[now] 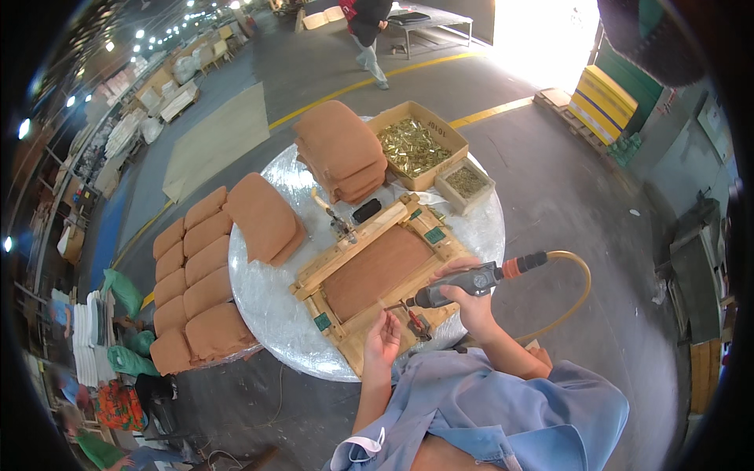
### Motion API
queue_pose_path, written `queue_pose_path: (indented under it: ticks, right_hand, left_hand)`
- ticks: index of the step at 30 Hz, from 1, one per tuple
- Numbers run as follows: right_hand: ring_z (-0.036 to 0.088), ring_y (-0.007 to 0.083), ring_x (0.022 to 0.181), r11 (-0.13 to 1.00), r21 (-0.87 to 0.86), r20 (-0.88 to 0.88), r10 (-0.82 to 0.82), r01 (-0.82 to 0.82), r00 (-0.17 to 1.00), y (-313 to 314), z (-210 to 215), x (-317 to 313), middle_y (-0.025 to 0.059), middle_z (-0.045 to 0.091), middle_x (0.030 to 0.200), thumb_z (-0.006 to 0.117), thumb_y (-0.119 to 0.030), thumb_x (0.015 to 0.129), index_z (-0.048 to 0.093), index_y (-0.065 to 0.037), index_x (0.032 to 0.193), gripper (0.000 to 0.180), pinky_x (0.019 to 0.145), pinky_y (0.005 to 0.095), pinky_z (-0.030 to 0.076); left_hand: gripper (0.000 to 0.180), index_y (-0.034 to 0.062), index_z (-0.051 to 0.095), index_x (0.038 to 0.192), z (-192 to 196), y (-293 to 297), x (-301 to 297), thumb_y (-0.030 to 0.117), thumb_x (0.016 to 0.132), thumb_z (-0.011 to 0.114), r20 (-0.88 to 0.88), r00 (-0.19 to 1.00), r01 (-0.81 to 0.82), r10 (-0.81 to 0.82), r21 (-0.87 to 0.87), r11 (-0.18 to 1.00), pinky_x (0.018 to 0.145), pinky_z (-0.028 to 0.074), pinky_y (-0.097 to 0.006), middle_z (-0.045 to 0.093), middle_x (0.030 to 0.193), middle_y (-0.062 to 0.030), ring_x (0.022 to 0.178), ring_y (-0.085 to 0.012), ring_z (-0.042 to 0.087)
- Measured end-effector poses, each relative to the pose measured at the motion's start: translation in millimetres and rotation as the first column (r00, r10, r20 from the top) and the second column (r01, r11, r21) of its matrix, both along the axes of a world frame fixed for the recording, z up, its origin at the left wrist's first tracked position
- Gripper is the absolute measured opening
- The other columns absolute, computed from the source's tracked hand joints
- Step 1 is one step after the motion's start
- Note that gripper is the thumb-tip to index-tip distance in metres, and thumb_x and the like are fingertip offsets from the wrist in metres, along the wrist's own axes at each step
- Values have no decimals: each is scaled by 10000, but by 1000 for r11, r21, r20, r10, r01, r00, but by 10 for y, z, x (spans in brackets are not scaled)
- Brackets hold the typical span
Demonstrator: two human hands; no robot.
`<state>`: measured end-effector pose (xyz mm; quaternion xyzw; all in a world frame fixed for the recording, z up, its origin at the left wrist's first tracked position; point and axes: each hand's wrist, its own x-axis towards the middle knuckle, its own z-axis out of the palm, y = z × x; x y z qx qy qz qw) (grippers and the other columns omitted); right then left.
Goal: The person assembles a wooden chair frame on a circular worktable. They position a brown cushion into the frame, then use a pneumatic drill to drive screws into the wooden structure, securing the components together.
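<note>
My right hand (473,304) grips a grey air-powered driver (459,284), held level with its thin bit pointing left. An orange fitting joins its back end to a yellow hose (589,284). At the bit's tip the fingers of my left hand (382,342) are pinched together; what they hold is too small to make out. Both hands are over the near side of a wooden frame jig (378,237), which surrounds a flat brown panel (378,271). A toggle clamp with a red handle (418,320) sits by the bit. Another toggle clamp (339,224) stands on the far side.
The jig lies on a round table wrapped in shiny film (259,314). Behind it are a cardboard box of brass-coloured metal pieces (463,144), a smaller box of tiny fasteners (488,190) and stacked brown panels (338,141). More stacks (208,286) stand left. A person (369,35) walks far off.
</note>
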<state>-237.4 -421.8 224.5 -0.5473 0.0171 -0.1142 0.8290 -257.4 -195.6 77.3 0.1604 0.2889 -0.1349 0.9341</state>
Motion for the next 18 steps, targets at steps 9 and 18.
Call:
queue_pose_path:
  ticks: [9,18]
  right_hand:
    - [742,322,1075,997,30,-58,-70,72,996,-39,-74,171,175,709,1118,712,41,816,532,-28,1244,470,975,459,596]
    - [745,306,1070,999,-34,-10,-8,8,1000,12,-100,231,168,715,1110,737,40,822,528,-30,1226,461,970,451,601]
  left_hand:
    - [139,15,696,1178,-80,-1,358,31,1043,668,-9,999,37,-37,-2,999,973,640,-319,752,1082,-69,1029,-174,729]
    - [98,3,716,1110,-79,24,296,68,1055,668,-40,994,-101,101,-1,995,889,669,-279,771,1034,-86,987,-179,763]
